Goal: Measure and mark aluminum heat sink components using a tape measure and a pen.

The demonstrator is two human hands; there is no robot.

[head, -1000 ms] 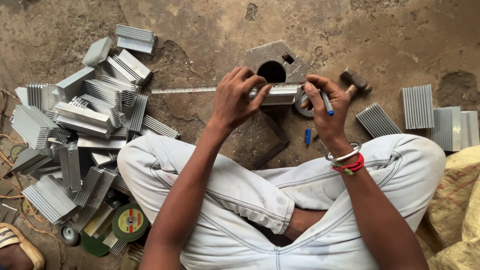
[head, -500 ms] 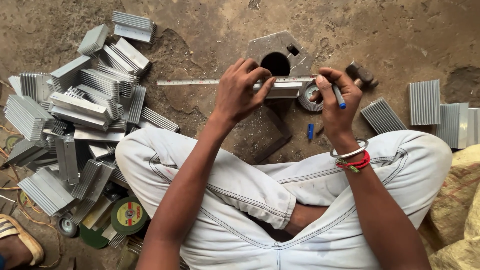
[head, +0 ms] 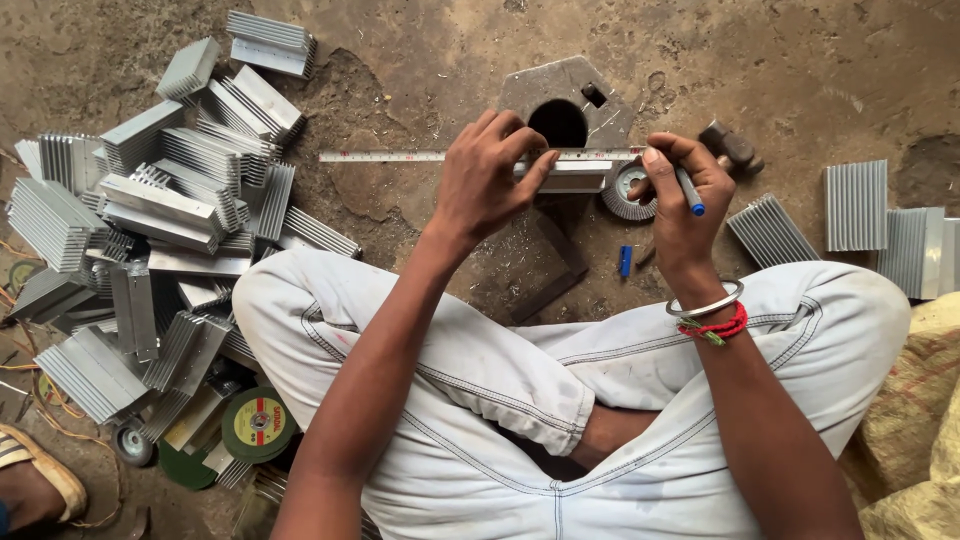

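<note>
I sit cross-legged on a dirt floor. My left hand (head: 487, 180) presses a long steel ruler (head: 400, 156) down onto a finned aluminium piece (head: 575, 180) that lies on a hexagonal metal block (head: 590, 85) with a round hole. My right hand (head: 683, 200) holds a blue pen (head: 690, 190) and pinches the ruler's right end. A blue pen cap (head: 625, 260) lies on the floor between my hands and knees.
A large heap of finned aluminium heat-sink pieces (head: 150, 220) fills the left. More finned pieces (head: 855, 205) lie at the right. A hammer (head: 730, 148) and a flap disc (head: 628, 190) sit by the block. Cutting discs (head: 258, 424) lie beside my left knee. A yellow sack (head: 920, 400) is at right.
My view has shifted slightly. Both hands stay on the ruler and finned piece, with the right hand's pen tip turned a little lower.
</note>
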